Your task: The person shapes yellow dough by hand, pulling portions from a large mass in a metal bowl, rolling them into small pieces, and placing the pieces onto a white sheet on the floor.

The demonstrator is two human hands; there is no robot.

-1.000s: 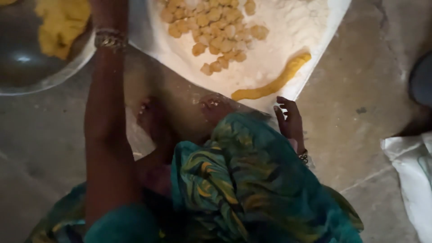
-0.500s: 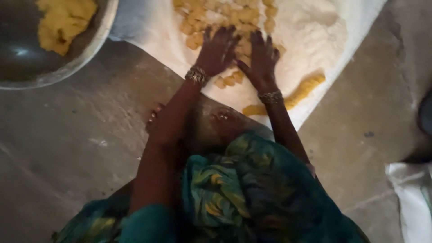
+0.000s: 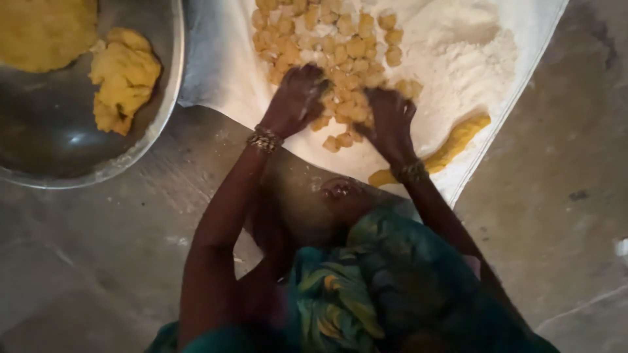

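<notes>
Our left hand and right hand lie spread, clamping nothing, on the near edge of the dough bits, which lie just beyond.

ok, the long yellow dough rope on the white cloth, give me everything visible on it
The dough rope is a yellow, hand-rolled strand, thick and slightly bumpy, soft-looking. It lies flat on the white cloth near the cloth's right edge, running diagonally from beside the flour pile down toward the right wrist. Its middle is hidden behind the right wrist's bangle, so the lower stub may or may not be joined to it. It looks lightly floured. Neither the right hand nor the left hand touches it; both are on the small dough pieces.
</notes>
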